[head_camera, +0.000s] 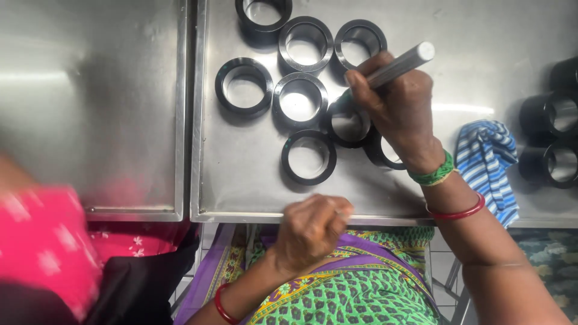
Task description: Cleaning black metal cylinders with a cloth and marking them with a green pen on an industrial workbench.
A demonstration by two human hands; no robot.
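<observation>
Seven black rings stand open end up on the steel tray (241, 174), clustered about the ring being marked (348, 123). Right hand (400, 111) pinches a grey marker pen (394, 65), tip on that ring's rim. Left hand (310, 232), curled into a loose fist, rests at the tray's near edge, below the cluster. Good practice, as a judgement: keep the pen steep and steady. Rings are short, thick-walled, glossy.
</observation>
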